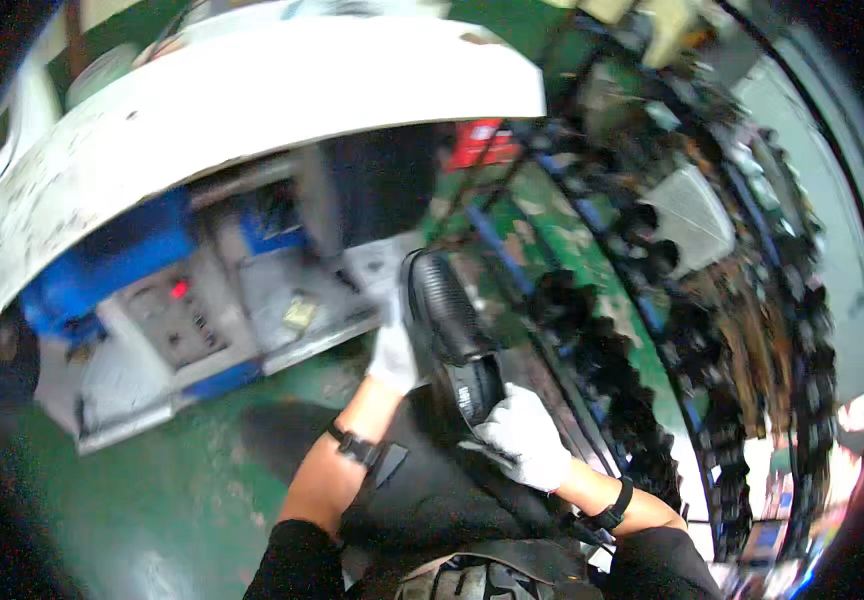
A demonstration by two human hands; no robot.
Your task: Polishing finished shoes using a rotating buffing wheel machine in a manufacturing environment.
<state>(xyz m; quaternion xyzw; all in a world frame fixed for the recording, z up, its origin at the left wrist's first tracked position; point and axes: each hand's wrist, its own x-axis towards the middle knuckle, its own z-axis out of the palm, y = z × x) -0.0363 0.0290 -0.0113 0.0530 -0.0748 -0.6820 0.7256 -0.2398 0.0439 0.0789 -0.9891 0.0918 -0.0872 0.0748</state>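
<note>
A black shoe (444,305) with a ribbed toe is held up in front of my lap, its toe pointing away from me and its opening facing up. My left hand (394,350), in a white glove, grips the shoe's left side; its fingers are partly hidden and blurred. At the heel end, my right hand (527,440), also gloved in white, is closed around the rim of the opening. A thin greyish strip shows just under the right hand's fingers; what it is I cannot make out.
A white-topped bench (282,85) curves across the upper left. Below it stands a machine with a control panel (177,310) and a lit red light. Racks (642,300) filled with dark shoes run along the right. A pale grey crate (692,220) sits among them.
</note>
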